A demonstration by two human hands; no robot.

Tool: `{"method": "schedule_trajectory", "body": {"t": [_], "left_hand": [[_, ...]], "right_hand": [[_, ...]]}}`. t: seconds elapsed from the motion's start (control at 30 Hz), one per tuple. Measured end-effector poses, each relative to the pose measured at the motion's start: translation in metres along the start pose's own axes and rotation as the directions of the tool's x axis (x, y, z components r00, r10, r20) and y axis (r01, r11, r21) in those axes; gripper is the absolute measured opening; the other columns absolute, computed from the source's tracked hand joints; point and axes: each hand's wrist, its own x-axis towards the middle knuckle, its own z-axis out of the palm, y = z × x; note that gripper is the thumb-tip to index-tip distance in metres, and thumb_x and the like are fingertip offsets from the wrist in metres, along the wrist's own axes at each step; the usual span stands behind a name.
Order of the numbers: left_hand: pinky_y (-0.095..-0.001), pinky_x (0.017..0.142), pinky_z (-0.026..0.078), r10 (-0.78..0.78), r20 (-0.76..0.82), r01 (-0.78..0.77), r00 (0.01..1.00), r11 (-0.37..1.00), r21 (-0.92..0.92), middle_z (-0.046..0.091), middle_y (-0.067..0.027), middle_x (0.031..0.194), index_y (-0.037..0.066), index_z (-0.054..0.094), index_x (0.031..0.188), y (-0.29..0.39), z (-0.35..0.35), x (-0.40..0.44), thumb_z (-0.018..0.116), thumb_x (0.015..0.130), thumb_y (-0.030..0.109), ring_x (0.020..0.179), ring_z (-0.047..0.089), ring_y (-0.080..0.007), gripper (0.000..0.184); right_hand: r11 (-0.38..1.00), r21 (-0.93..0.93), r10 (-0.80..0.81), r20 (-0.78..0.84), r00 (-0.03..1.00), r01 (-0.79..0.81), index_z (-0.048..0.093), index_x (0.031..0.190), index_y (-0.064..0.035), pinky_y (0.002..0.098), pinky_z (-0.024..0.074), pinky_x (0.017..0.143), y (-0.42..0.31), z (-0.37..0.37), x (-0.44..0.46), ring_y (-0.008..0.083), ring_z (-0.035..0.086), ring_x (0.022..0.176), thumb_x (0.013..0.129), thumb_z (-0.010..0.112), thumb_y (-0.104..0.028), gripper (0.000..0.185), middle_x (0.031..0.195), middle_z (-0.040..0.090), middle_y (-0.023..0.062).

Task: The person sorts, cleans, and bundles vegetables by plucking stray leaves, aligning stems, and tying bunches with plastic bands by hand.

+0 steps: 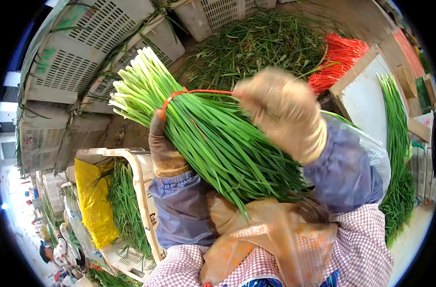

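A thick bunch of garlic chives (213,129) lies slanted across my lap, its pale cut ends pointing up and left. My left hand (161,143), in a worn brown glove, is closed around its underside near the pale stems. A red tie (199,91) loops over the bunch just above that hand. The tie's other end runs taut to my right hand (277,107), gloved and smeared by motion, which is closed on it above the leaves. The fingertips of my right hand are partly hidden.
Red ties (340,60) lie in a pile at upper right, beside a heap of loose leaves (256,48). More chives (395,143) rest by a white board (366,103). Stacked white crates (60,71) stand at left, near a crate with yellow cloth (91,205). A person (60,251) is at lower left.
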Motion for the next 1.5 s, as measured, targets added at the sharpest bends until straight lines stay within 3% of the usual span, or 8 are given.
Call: {"method": "schedule_trajectory", "body": {"t": [0.03, 0.17, 0.43, 0.57, 0.87, 1.3, 1.4, 1.5], "left_hand": [[-0.0397, 0.081, 0.054, 0.007, -0.005, -0.007, 1.000, 1.000, 0.005, 0.062, -0.0146, 0.108, -0.001, 0.054, 0.117, 0.001, -0.003, 0.000, 0.064, 0.081, 0.029, 0.094, 0.062, -0.0270, 0.049], [-0.0391, 0.081, 0.053, 0.056, -0.074, -0.051, 0.996, 0.996, 0.072, 0.063, -0.0137, 0.105, -0.001, 0.054, 0.116, 0.002, -0.010, -0.001, 0.064, 0.082, 0.030, 0.092, 0.062, -0.0265, 0.047], [-0.0445, 0.091, 0.048, 0.047, -0.007, -0.047, 0.999, 0.997, 0.059, 0.060, -0.0150, 0.111, 0.000, 0.051, 0.120, 0.005, -0.021, 0.001, 0.065, 0.079, 0.032, 0.099, 0.060, -0.0296, 0.054], [-0.0416, 0.086, 0.050, 0.048, -0.067, -0.042, 0.997, 0.995, 0.089, 0.061, -0.0149, 0.108, -0.001, 0.051, 0.119, 0.000, -0.014, 0.000, 0.065, 0.079, 0.031, 0.094, 0.061, -0.0276, 0.053], [-0.0418, 0.084, 0.052, 0.015, -0.070, -0.011, 0.997, 0.998, 0.057, 0.061, -0.0155, 0.107, -0.001, 0.052, 0.117, -0.008, -0.006, 0.001, 0.066, 0.078, 0.031, 0.093, 0.062, -0.0283, 0.053], [-0.0427, 0.084, 0.052, -0.024, -0.064, 0.024, 0.998, 1.000, 0.002, 0.062, -0.0158, 0.105, -0.001, 0.053, 0.116, -0.006, -0.007, 0.000, 0.063, 0.081, 0.027, 0.091, 0.062, -0.0296, 0.047], [-0.0425, 0.085, 0.052, -0.060, -0.036, 0.060, 0.998, 0.998, 0.012, 0.062, -0.0163, 0.105, -0.002, 0.051, 0.118, -0.006, -0.009, -0.001, 0.064, 0.080, 0.026, 0.092, 0.062, -0.0297, 0.049], [-0.0421, 0.087, 0.051, -0.044, -0.043, 0.046, 0.998, 0.998, 0.050, 0.061, -0.0170, 0.107, -0.003, 0.049, 0.120, -0.009, -0.001, -0.002, 0.065, 0.078, 0.026, 0.093, 0.062, -0.0296, 0.053]], "right_hand": [[0.979, 0.194, 0.050, 0.060, 0.997, -0.060, 0.062, 0.090, -0.0049, 0.0335, 0.0497, 0.063, -0.011, 0.011, -0.004, 0.0262, 0.063, 0.072, 0.075, 0.069, -0.008, 0.017, 0.079, 0.063, 0.0097], [0.960, 0.167, 0.177, 0.253, 0.951, -0.223, 0.061, 0.090, -0.0058, 0.0354, 0.0486, 0.061, -0.031, 0.048, -0.018, 0.0299, 0.060, 0.069, 0.075, 0.069, -0.017, 0.020, 0.075, 0.060, 0.0117], [0.611, 0.373, 0.517, 0.480, 0.709, -0.698, 0.058, 0.083, -0.0013, 0.0227, 0.0402, 0.054, -0.017, 0.059, -0.008, 0.0063, 0.046, 0.059, 0.079, 0.069, -0.015, 0.018, 0.065, 0.053, -0.0005], [0.544, 0.409, 0.541, 0.497, 0.678, -0.733, 0.058, 0.082, -0.0014, 0.0220, 0.0396, 0.054, -0.016, 0.055, -0.012, 0.0048, 0.046, 0.060, 0.080, 0.069, -0.016, 0.018, 0.066, 0.053, -0.0024], [0.835, 0.149, 0.472, 0.298, 0.830, -0.529, 0.059, 0.085, -0.0027, 0.0287, 0.0430, 0.054, -0.017, 0.055, -0.015, 0.0153, 0.052, 0.057, 0.077, 0.068, -0.016, 0.018, 0.066, 0.054, 0.0081], [0.927, -0.016, 0.362, 0.287, 0.887, -0.374, 0.060, 0.084, -0.0041, 0.0362, 0.0458, 0.059, -0.010, 0.064, -0.006, 0.0289, 0.058, 0.065, 0.079, 0.065, -0.018, 0.015, 0.069, 0.056, 0.0137], [0.866, 0.129, 0.407, 0.378, 0.831, -0.483, 0.061, 0.084, -0.0042, 0.0342, 0.0454, 0.058, -0.001, 0.063, -0.001, 0.0266, 0.056, 0.060, 0.079, 0.064, -0.015, 0.012, 0.067, 0.054, 0.0136], [0.488, 0.527, 0.418, 0.558, 0.717, -0.695, 0.063, 0.083, -0.0007, 0.0235, 0.0430, 0.054, 0.012, 0.054, 0.000, 0.0093, 0.052, 0.058, 0.083, 0.063, -0.011, 0.010, 0.065, 0.057, 0.0020]]}}
